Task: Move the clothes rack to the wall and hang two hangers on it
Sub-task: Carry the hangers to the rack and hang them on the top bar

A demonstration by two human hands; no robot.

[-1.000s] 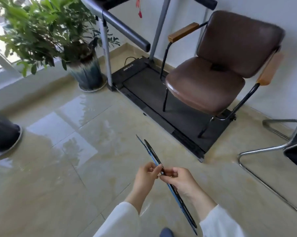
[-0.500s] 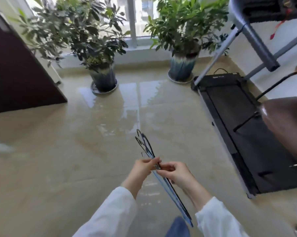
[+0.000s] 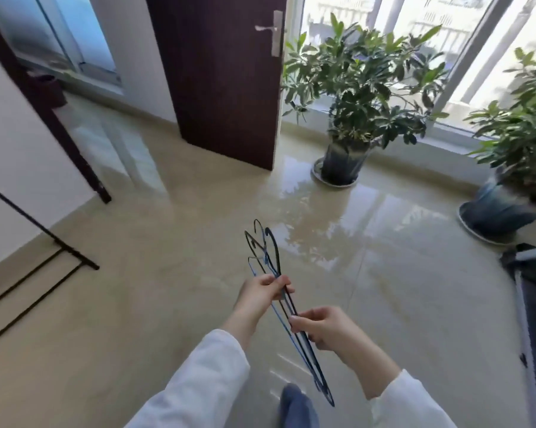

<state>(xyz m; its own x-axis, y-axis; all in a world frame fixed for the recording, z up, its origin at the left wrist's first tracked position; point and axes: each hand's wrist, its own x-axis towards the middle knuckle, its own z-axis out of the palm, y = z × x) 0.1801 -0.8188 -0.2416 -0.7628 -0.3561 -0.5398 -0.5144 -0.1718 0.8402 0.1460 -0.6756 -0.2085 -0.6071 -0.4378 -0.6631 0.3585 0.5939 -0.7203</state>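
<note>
Both hands pinch a thin bundle of hangers (image 3: 271, 257): the left hand (image 3: 262, 293) closes its fingers around the wires just below the hooks, and the right hand (image 3: 325, 327) grips them lower down. The hooks point away, above the left hand. The clothes rack (image 3: 44, 242) stands by the wall, well apart to the left.

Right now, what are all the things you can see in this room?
hangers: a few, exact count unclear, dark and blue, held in both hands
clothes rack: one, black, far left by the wall
door: one, dark brown, open, behind centre
potted plants: two, green in bluish pots, by the window
treadmill: one, dark, right edge
left hand: one, gripping hangers higher up
right hand: one, gripping hangers lower down
</note>
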